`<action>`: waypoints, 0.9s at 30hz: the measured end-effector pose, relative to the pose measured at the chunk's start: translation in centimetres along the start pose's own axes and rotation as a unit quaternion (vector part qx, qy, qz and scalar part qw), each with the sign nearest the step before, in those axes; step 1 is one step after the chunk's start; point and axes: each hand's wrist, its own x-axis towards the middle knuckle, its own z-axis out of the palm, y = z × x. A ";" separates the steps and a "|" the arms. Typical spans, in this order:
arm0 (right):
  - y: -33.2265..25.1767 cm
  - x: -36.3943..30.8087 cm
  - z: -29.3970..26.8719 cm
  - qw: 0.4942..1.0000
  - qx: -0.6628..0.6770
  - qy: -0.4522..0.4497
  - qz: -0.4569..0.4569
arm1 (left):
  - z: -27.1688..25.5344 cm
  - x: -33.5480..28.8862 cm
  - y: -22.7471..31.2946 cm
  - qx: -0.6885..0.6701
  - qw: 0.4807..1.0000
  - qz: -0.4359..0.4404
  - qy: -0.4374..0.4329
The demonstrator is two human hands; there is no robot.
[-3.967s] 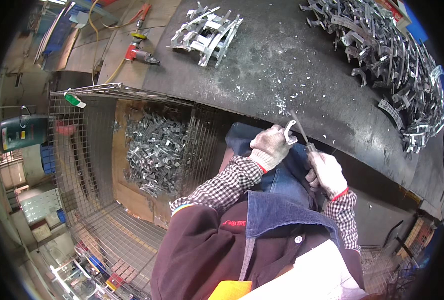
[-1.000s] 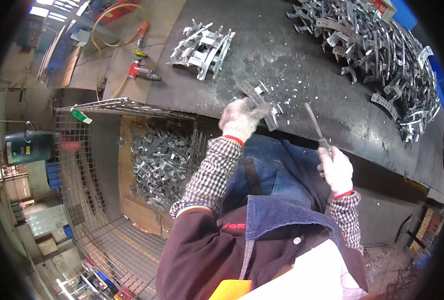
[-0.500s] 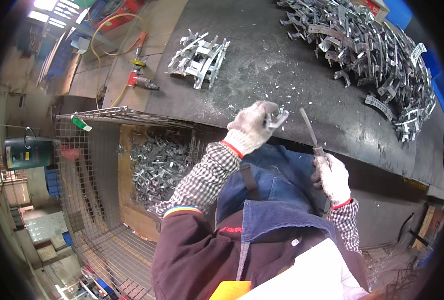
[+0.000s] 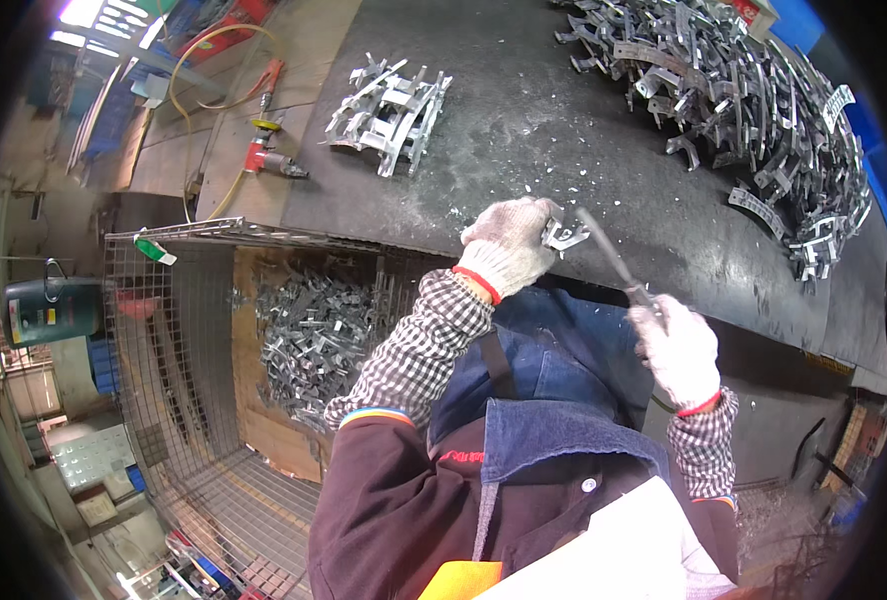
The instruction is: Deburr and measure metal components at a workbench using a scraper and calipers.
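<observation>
Leaning further left than half a second ago, the grey tool (image 4: 607, 245) has its tip near the metal bracket (image 4: 567, 237). On my feed, the dark table (image 4: 504, 110) spans the top, with a heap of parts (image 4: 744, 120) upper right and a smaller stack (image 4: 389, 115) left of top centre. Hands apart: gloved right (image 4: 678, 350) clamped round the tool, gloved left (image 4: 510, 245) pinching the bracket just right of centre.

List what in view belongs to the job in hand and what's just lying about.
Seemingly in the job:
metal piece, in the left hand
file-like tool, in the right hand
small stack and big heap of similar pieces
metal pile in the wire cage

Seemingly lying about:
red power tool
dark green container, far left
</observation>
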 end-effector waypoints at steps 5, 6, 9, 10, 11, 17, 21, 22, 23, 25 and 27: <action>-0.4 0.9 -0.4 0.995 -0.011 -0.032 0.095 | -0.5 0.4 0.3 0.006 0.999 -0.013 -0.041; -0.9 1.0 -1.0 0.986 0.043 -0.071 0.145 | -0.8 0.4 0.1 -0.015 0.998 -0.019 -0.050; 0.3 0.7 -0.3 0.985 0.066 -0.139 0.077 | -1.2 0.3 0.0 -0.013 0.999 0.001 -0.045; 0.6 1.3 0.0 0.979 0.061 -0.150 0.120 | -1.3 0.5 0.0 -0.013 0.999 -0.001 -0.044; 0.4 1.6 0.1 0.979 0.061 -0.151 0.119 | -1.4 0.8 0.1 -0.014 0.998 0.001 -0.053; -1.0 2.1 -0.9 0.935 0.205 -0.212 0.198 | -2.5 0.5 -0.8 -0.110 0.987 -0.046 -0.105; -0.5 1.2 1.2 0.994 0.035 -0.068 0.079 | -1.0 0.9 -1.5 -0.066 0.996 -0.013 -0.063; -0.4 1.3 1.8 0.987 0.051 -0.095 0.121 | -0.3 0.8 -2.2 -0.065 0.996 -0.012 -0.063; 0.4 1.0 2.5 0.988 0.057 -0.080 0.118 | 0.3 0.5 -2.7 -0.096 0.995 0.031 0.006; 0.7 0.8 3.0 0.989 0.042 -0.046 0.136 | 0.9 0.2 -2.9 -0.066 0.995 0.039 0.066; 0.2 1.1 2.7 0.980 0.071 -0.047 0.178 | 1.8 -0.1 -3.9 -0.067 0.996 0.013 0.054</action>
